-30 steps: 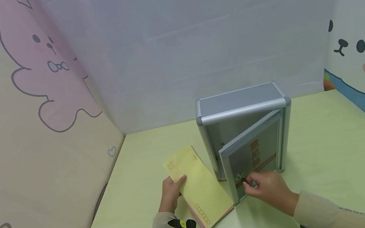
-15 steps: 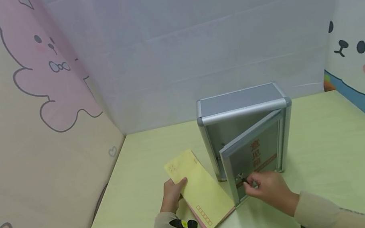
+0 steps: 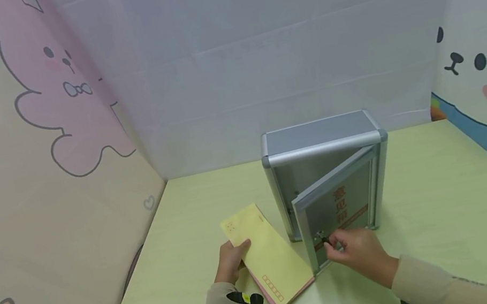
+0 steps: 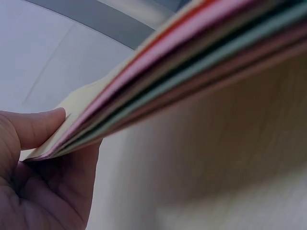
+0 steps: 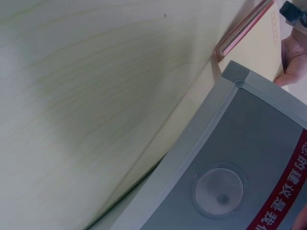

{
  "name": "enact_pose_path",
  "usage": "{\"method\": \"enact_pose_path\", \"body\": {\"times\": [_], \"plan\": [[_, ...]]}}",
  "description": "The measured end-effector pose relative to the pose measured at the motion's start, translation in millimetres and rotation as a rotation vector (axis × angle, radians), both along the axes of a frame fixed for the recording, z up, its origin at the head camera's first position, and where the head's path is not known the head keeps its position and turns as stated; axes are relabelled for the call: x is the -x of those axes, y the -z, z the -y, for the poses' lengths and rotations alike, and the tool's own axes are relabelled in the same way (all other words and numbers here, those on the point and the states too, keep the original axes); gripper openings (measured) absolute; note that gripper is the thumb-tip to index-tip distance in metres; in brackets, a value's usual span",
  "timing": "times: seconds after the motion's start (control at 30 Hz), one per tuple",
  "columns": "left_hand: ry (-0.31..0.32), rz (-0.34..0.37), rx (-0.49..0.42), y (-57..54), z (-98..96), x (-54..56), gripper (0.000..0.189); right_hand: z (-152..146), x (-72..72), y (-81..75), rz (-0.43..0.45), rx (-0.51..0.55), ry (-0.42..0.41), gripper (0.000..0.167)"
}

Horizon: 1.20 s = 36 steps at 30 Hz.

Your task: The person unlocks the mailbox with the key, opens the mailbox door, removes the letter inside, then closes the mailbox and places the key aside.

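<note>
My left hand [image 3: 231, 262] grips a stack of envelopes [image 3: 273, 261] by its left edge, thumb on the yellow top one. Pink, green and brownish edges [image 4: 187, 72] show below it in the left wrist view. An aluminium-framed suggestion box [image 3: 322, 133] stands upright, its front door [image 3: 350, 201] swung outward. With thumb and index finger, my right hand [image 3: 361, 253] pinches a small black-headed key [image 3: 325, 240] at the door's lock. The stack's lower right corner lies close to the door's bottom corner; whether they touch I cannot tell.
The box stands on a pale yellow-green table [image 3: 443, 203]. Behind it hangs a plain whitish backdrop [image 3: 266, 61], with cartoon-printed side walls left and right. The door's free edge juts toward me between my hands. A round disc [image 5: 219, 190] sits on the door's lower part.
My left hand and the envelopes have sunk slightly toward me. My right hand, the key and the door hold their position.
</note>
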<state>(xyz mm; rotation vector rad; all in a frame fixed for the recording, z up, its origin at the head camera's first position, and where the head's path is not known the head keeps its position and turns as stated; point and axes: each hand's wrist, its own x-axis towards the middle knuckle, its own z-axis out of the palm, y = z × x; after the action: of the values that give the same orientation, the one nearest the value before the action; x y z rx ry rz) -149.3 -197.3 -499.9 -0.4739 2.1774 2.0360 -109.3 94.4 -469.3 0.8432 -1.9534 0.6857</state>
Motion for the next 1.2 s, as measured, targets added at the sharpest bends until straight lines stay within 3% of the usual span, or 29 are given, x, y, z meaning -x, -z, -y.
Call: {"method": "enact_pose_path", "body": {"times": [0.27,0.53,0.8,1.2], "plan": [[-0.017,0.046,0.015,8.2,0.6,2.2,0.038,-0.9,0.2,-0.4,0.017,-0.003,-0.004,0.038],[-0.033,0.064,0.027,13.8,6.2,1.5,0.038,3.6,1.3,-1.5,-0.006,-0.001,0.012,0.052],[-0.040,0.084,0.052,13.1,3.9,2.1,0.038,2.5,1.2,-2.1,0.011,0.003,0.002,0.047],[-0.047,0.124,0.096,21.7,4.2,0.5,0.036,1.0,0.2,-0.2,0.040,0.021,-0.005,0.038]]}}
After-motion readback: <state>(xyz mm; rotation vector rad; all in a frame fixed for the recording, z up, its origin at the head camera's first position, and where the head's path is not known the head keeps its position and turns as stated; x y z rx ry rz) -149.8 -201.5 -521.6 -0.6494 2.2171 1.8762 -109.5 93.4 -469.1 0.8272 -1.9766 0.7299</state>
